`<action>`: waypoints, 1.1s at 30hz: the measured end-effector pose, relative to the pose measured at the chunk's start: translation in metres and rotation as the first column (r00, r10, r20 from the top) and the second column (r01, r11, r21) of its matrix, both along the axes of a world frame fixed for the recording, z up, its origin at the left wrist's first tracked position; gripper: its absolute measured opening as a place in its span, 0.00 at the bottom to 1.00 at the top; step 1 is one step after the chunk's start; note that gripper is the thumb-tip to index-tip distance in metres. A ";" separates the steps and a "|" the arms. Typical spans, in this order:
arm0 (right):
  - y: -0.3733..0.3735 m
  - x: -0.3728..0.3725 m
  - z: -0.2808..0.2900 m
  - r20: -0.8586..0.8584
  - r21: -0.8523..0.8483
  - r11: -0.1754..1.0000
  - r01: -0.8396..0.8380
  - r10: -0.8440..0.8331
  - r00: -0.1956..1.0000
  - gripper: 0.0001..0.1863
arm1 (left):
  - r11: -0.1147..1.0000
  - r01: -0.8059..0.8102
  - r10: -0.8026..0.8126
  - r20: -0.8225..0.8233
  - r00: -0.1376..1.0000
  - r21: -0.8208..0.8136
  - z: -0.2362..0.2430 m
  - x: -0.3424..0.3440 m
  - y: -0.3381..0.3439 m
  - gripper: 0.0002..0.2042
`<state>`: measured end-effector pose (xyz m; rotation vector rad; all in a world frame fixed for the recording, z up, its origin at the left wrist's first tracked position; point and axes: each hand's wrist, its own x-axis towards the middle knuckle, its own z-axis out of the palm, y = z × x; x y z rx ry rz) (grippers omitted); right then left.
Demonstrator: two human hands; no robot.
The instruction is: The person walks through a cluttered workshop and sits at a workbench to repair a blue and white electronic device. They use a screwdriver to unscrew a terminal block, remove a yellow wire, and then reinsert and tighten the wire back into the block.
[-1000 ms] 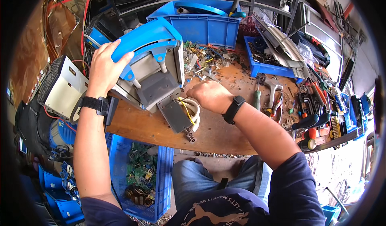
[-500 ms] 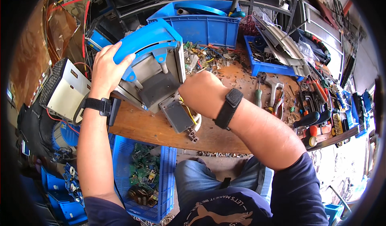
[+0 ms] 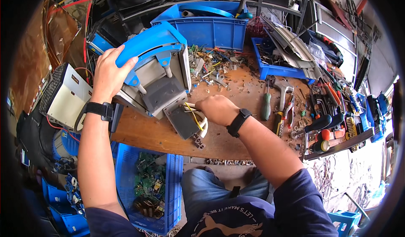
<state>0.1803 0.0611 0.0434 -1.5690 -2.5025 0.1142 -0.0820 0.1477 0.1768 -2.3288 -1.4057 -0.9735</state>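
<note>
My left hand (image 3: 109,71) is wrapped over the upper left edge of a lamp-like fixture, whose curved blue frame (image 3: 152,43) has metal posts. The fixture leans tilted on the workbench. Within it sits a dark grey box (image 3: 165,92); a second dark grey box (image 3: 184,122) hangs at its near side, over the wood. From there a white cable (image 3: 204,127) and a yellow wire (image 3: 195,118) come out, with a small terminal block (image 3: 199,142) near the bench edge. My right hand (image 3: 217,109) is closed beside these, seemingly round the white cable; its fingertips are partly hidden.
Scrap pieces (image 3: 215,68) lie behind the fixture, before a large blue crate (image 3: 206,32). A green-handled screwdriver (image 3: 265,105), a hammer (image 3: 282,89) and pliers (image 3: 289,110) lie to the right. Below the bench stands a blue basket (image 3: 174,186) of circuit boards.
My right hand has moved down and slightly right, away from the fixture's inner box, uncovering the wires. My left hand keeps its grip. The view has shifted slightly.
</note>
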 end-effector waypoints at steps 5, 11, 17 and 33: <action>0.007 -0.001 -0.012 -0.025 0.123 0.991 -0.044 0.047 0.999 0.07 | 1.000 0.007 -0.007 0.009 1.000 -0.002 -0.001 0.000 0.000 0.27; 0.012 0.000 -0.024 -0.027 0.097 0.995 -0.029 0.031 0.999 0.08 | 1.000 0.001 -0.001 0.002 1.000 0.004 -0.001 0.000 0.000 0.27; 0.010 0.004 -0.017 -0.061 0.063 0.997 -0.045 0.049 0.997 0.13 | 1.000 0.007 -0.007 -0.001 1.000 0.014 -0.002 -0.002 0.003 0.27; 0.019 0.010 -0.024 -0.252 -0.049 0.999 -0.016 0.003 0.968 0.10 | 1.000 -0.005 0.005 -0.007 1.000 0.003 -0.001 0.000 0.002 0.27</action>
